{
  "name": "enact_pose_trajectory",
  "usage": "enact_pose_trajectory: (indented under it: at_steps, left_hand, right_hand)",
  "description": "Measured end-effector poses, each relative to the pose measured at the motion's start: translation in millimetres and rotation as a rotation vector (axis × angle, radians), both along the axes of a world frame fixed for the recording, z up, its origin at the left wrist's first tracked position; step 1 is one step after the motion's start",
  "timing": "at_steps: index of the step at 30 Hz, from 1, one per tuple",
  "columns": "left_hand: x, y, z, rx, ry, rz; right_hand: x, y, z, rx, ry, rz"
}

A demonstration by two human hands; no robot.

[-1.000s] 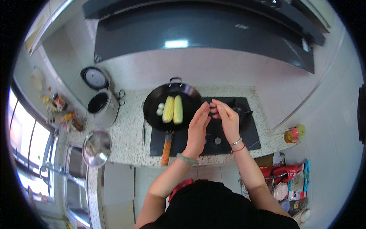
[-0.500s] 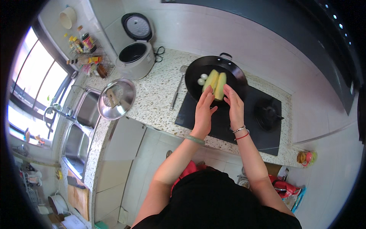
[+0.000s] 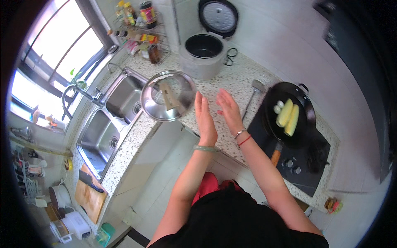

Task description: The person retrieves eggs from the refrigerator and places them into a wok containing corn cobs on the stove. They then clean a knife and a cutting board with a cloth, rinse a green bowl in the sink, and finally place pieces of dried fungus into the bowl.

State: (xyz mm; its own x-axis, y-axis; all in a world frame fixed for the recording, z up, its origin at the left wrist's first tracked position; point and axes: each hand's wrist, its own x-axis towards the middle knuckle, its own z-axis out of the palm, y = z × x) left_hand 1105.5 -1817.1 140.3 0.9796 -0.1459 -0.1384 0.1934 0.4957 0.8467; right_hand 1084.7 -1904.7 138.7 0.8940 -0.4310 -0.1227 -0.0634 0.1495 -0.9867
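While the left hand [image 3: 206, 124] is raised near the glass lid [image 3: 154, 99], its fingers are extended and open. The right hand [image 3: 230, 110], beside it, also has its fingers open, above the speckled counter [image 3: 244, 70]. The lid lies on this counter, between the steel sink [image 3: 94, 140] and the rice cooker [image 3: 200, 67].

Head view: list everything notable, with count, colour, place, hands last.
Wok: 1, black, on black hob
Corn cobs: 2, yellow, in wok
Small ovals: 2, white, in wok
Spatula: 1, grey, beside wok
Rice cooker: 1, pale, rear counter
Bottles: several, mixed, upper left
Sink basins: 2, silver, left
Lid: 1, silvery, right of basins
Cutting board: 1, tan, lower left
Knife: 1, dark, on board
Range hood: 1, dark, right edge
Left hand: 1, green bangle, near lid
Right hand: 1, red cord, over counter
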Motion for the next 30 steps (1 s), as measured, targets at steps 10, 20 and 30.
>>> enact_pose_trajectory:
  at_steps: [10, 20, 30]
  left_hand:
    - [143.5, 107.6, -50.1, 0.057, 0.232, 0.138]
    - [194.0, 125.0, -142.0, -0.060, 0.428, -0.050]
    - [180.5, 125.3, -138.0, -0.052, 0.413, 0.048]
  right_hand:
    - [160.8, 93.3, -104.1, 0.010, 0.183, 0.118]
    - [189.7, 99.2, -148.0, 0.046, 0.370, 0.216]
    - [170.4, 119.2, -136.6, -0.117, 0.253, 0.232]
